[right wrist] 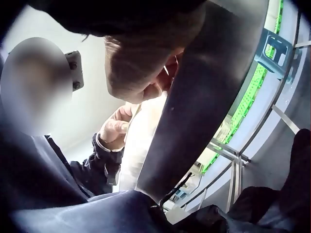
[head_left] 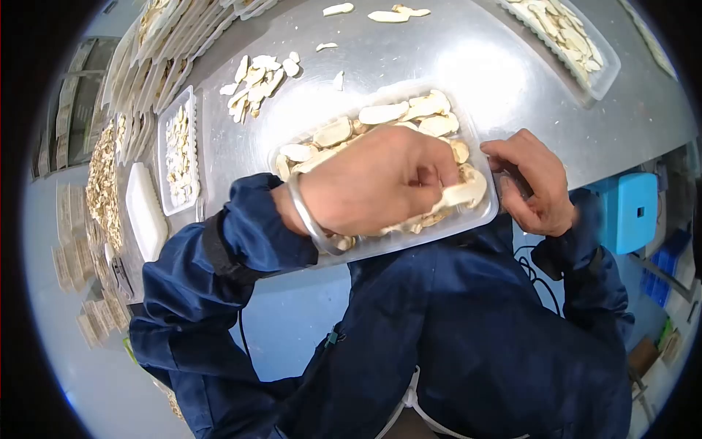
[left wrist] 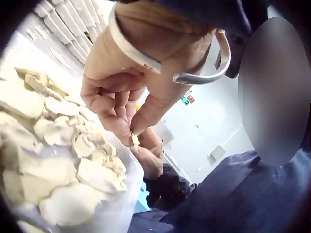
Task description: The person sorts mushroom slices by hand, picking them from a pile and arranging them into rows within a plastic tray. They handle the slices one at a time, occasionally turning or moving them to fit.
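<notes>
A clear plastic tray [head_left: 477,139] filled with pale, tan-edged mushroom slices [head_left: 384,113] stands at the table's near edge. Over its right part reaches my left hand [head_left: 376,175], a silver bracelet round the wrist. In the left wrist view, the thumb and fingertips of this left hand [left wrist: 124,104] pinch a small pale mushroom slice [left wrist: 135,141]. Just outside the tray's right end is my right hand [head_left: 537,183], its fingers loosely bent and their tips right at the rim. The right wrist view shows the right hand [right wrist: 146,68] from behind, its fingertips mostly hidden.
Loose slices [head_left: 256,84] lie in a pile on the steel table [head_left: 409,55]. Another filled tray [head_left: 596,73] stands at the far right. Stacked trays [head_left: 157,51], a small filled tray [head_left: 178,150] and a white lid-like tray [head_left: 146,208] line the left. A blue box [head_left: 629,212] sits below right.
</notes>
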{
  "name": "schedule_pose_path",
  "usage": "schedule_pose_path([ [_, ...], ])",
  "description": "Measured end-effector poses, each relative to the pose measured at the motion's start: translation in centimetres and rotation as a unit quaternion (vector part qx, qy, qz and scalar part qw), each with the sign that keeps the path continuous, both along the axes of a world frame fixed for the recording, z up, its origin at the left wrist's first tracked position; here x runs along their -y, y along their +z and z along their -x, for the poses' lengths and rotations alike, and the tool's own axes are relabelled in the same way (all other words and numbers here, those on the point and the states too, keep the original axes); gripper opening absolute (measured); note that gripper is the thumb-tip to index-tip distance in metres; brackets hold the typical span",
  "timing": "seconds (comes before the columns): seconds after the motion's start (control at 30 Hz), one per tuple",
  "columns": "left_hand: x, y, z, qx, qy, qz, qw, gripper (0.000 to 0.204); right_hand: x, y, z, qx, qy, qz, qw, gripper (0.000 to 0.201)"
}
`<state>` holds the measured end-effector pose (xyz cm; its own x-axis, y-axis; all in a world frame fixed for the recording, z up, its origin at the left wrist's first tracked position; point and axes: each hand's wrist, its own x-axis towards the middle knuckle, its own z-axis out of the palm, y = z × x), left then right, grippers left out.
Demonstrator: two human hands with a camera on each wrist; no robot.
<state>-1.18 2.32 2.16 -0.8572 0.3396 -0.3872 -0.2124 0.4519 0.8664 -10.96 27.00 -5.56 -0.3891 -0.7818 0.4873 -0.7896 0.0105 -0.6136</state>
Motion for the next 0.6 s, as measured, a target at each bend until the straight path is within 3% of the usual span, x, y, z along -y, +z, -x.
schedule_pose_path([
  [0.13,-1.0,-0.5,0.0,-0.079,-0.052,0.069,0.993,0.013,0.0,-0.1,-0.1,-0.002,-0.002,0.002,1.000,0.050],
  [0.23,-1.2,-0.3,0.2,-0.061,-0.077,0.099,0.990,0.013,0.1,0.1,0.0,-0.017,0.004,0.001,1.000,0.050],
  [0.43,-1.6,-1.7,-0.2,-0.195,-0.111,0.180,0.958,0.014,0.1,0.0,0.0,-0.020,0.007,0.003,1.000,0.050],
  [0.6,-2.0,-2.0,-0.8,-0.261,-0.095,0.221,0.935,0.013,0.1,0.1,-0.1,-0.020,0.004,0.001,1.000,0.049],
])
